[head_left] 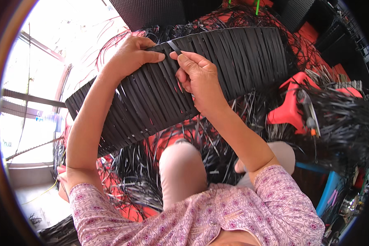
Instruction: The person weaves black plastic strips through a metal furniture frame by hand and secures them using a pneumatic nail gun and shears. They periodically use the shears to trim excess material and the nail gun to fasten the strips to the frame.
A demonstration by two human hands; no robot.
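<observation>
A long, slightly curved panel wound closely with flat black strips point(246, 61) lies slantwise before me, its right end farther away. At its far edge my left hand point(135, 55) is closed on the panel, thumb on the near face and fingers partly hidden past the edge. Just right of it, my right hand point(197, 76) is closed in a pinch on a flat strip point(174, 46) that shines grey and crosses the far edge. The strip's lower part is hidden by my fingers. Thin gaps show between several windings on the left half.
A red plastic stool point(289, 106) stands at the right, with loose black strips point(340, 119) heaped on and around it. More strips cover the red floor about my legs. Black woven pieces point(151, 14) stand at the far side. A blue rim point(329, 190) shows lower right.
</observation>
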